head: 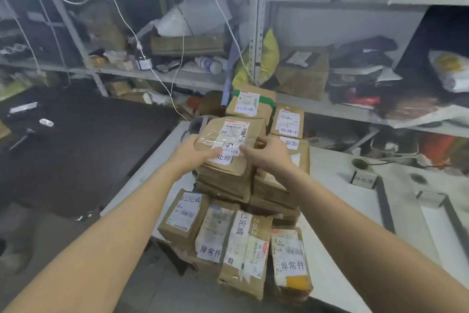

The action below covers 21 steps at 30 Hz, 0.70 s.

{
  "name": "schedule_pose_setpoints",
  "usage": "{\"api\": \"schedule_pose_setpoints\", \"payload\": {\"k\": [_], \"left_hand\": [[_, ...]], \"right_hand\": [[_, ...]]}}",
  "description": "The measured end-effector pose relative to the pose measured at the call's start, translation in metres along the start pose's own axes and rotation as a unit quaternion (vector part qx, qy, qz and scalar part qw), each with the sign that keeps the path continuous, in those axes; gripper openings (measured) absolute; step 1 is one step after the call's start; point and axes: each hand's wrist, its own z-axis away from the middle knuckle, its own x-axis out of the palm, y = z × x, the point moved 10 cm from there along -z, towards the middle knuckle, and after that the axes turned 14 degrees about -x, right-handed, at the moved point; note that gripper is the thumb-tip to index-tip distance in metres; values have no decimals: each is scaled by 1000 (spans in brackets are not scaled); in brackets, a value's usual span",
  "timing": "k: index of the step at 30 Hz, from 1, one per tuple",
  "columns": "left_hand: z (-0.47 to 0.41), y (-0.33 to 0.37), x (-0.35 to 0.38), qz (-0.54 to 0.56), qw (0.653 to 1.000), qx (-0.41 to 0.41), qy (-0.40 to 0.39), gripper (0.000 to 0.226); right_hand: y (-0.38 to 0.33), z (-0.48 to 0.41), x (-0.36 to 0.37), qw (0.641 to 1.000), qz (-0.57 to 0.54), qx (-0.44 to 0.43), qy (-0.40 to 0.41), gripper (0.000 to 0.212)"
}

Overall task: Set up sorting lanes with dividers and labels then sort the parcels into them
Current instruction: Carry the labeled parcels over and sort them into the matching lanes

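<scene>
A pile of brown cardboard parcels with white labels stands on the left part of a white table. My left hand and my right hand grip the topmost parcel from its two sides, thumbs on its taped top. More parcels stand behind it and to its right. Several flat parcels lie along the table's near edge. On the right of the table are a small label stand and dark divider bars.
Grey metal shelves full of boxes, bags and bottles run behind the table. White cables hang down over the shelves to the table's far end. A dark mat covers the floor on the left.
</scene>
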Motion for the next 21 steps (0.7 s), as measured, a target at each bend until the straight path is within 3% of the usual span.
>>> {"api": "schedule_pose_setpoints", "payload": {"k": [4,7,15,21], "left_hand": [[-12,-7,-1,69,997,23,-36,50],[-15,-11,1,97,993,32,-53,41],[-7,-8,-12,130,989,50,-44,41],[7,7,-51,135,987,93,2,34]], "right_hand": [[5,12,12,993,-82,72,37,57],[-1,19,15,992,-79,84,55,65],[-14,28,29,982,-138,108,66,38],[-55,24,24,982,-166,43,73,29]]}}
